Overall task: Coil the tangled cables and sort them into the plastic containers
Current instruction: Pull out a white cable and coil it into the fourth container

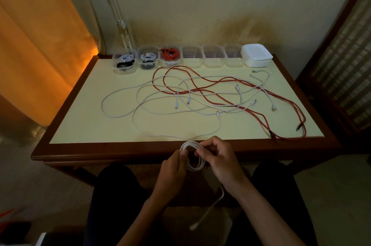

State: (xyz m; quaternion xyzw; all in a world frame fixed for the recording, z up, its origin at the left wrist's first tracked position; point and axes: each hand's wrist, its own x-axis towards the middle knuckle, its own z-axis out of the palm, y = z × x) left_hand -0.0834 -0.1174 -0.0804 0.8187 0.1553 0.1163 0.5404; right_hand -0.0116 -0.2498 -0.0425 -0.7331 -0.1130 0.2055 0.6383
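Both hands are gripping a white cable coil (pixel 193 156) just in front of the table (pixel 84 125): the left hand (pixel 174 171) is pinching its left side, the right hand (pixel 218 158) its right. A loose end is dangling below. On the table, tangled cables (pixel 200 93) are lying before the containers (pixel 192 56).

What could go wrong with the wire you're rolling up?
The white coil, held by both hands, may spring open if the grip slips. Its loose tail hangs toward the floor and could snag. The other end runs into the tangle on the table, so pulling may tighten knots.
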